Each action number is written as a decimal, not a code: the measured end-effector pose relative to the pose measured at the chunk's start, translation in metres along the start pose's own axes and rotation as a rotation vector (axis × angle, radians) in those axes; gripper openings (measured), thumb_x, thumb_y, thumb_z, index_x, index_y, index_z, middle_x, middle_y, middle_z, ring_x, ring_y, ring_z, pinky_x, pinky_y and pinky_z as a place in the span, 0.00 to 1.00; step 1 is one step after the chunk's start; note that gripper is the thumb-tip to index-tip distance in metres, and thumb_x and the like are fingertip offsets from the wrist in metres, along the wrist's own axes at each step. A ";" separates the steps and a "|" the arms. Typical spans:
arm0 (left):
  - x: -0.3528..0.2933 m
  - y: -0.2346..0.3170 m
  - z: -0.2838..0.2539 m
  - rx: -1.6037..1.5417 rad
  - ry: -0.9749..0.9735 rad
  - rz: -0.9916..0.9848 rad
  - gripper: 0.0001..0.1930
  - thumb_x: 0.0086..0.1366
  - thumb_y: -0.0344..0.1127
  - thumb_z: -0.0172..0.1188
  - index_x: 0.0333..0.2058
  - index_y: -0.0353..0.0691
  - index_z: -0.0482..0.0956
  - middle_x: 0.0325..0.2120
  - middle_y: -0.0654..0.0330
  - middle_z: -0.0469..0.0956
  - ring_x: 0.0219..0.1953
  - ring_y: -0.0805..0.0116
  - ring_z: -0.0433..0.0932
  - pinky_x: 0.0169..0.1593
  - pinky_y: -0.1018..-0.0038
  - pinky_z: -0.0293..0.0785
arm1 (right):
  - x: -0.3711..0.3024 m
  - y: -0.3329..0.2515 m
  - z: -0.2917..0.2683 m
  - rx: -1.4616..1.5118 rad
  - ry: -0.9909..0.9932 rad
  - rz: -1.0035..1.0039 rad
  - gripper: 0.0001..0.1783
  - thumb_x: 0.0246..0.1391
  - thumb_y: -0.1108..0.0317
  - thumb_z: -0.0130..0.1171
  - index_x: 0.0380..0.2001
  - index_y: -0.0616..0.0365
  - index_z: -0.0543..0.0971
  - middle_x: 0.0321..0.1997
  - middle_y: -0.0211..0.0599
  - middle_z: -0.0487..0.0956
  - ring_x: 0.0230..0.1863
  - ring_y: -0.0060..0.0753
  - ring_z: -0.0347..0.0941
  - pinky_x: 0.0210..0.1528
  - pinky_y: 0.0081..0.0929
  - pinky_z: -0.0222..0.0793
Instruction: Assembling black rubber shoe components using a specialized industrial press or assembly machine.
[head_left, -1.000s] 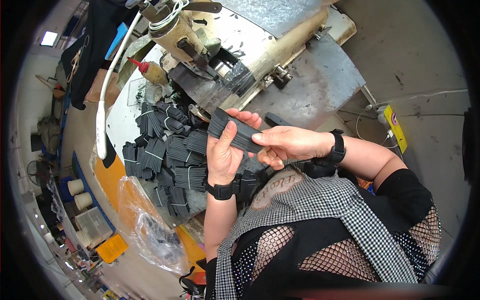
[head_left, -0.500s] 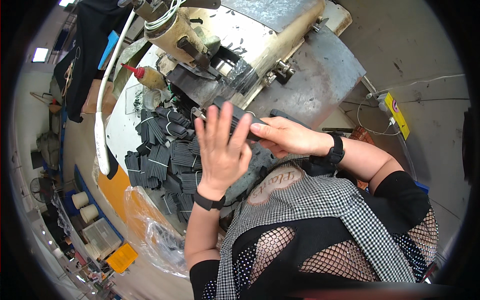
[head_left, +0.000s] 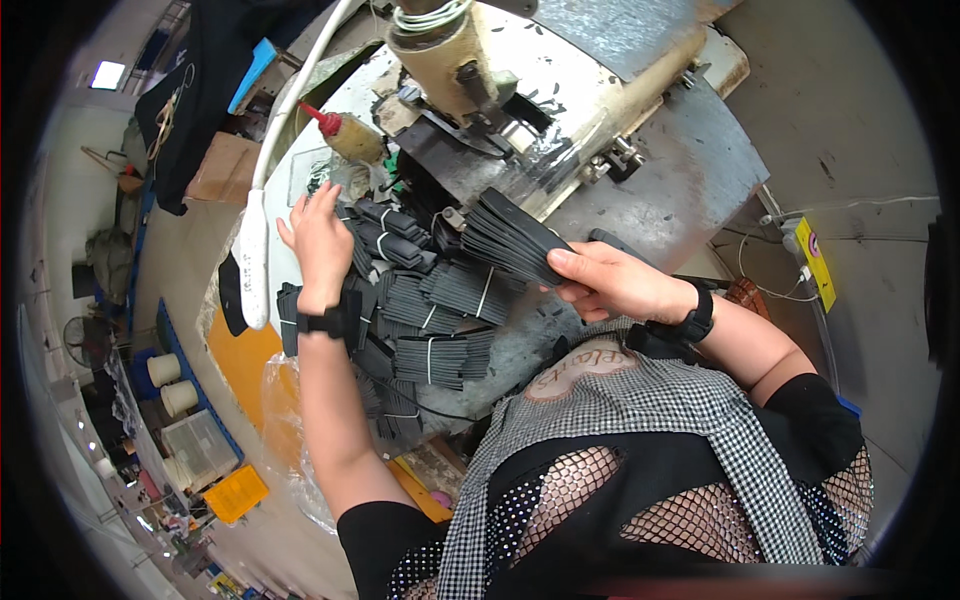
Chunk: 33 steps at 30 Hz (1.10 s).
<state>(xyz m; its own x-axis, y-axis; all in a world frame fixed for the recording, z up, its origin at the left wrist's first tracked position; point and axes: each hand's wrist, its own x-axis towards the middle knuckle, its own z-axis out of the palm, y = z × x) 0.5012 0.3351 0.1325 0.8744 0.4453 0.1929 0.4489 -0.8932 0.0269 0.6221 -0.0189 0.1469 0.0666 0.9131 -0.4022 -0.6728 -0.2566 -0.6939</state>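
A: What is the largest item, and how does it lie relative to the grip?

B: Sewing machine (head_left: 470, 70), cream with a dark base, above and behind the right hand (head_left: 610, 285); metal table (head_left: 680, 170) beneath both.

A: And the dark mass below?

B: Pile (head_left: 420, 320) of tied bundles of dark strips, left of the grip, between the two hands; lamp (head_left: 255, 240), white, on a curved arm, just left of the left hand (head_left: 318, 240).

A: State of the grip?

B: Right hand closed on one fanned stack (head_left: 510, 240) of dark strips, thumb on top, fingers beneath; the stack juts up and left from the grip toward the machine. Left hand open, fingers spread, resting on the far edge of the pile; holding nothing visible.

A: Smallest items?

B: Bottle (head_left: 345, 135), yellowish with red nozzle, above the left hand; a black wristband on each wrist.
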 end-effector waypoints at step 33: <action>-0.028 0.177 -0.017 -0.437 0.626 0.636 0.19 0.50 0.20 0.60 0.43 0.36 0.76 0.47 0.51 0.75 0.49 0.47 0.74 0.51 0.60 0.73 | 0.010 -0.003 0.008 0.205 -0.024 -0.211 0.23 0.65 0.47 0.44 0.29 0.57 0.69 0.17 0.17 0.57 0.16 0.13 0.48 0.18 0.16 0.50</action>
<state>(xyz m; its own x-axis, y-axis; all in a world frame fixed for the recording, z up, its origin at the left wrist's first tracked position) 0.5525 0.1635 0.1487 0.6177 -0.1262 0.7762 -0.2875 -0.9549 0.0735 0.6189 -0.0063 0.1502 0.2053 0.9473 -0.2460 -0.7808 0.0070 -0.6247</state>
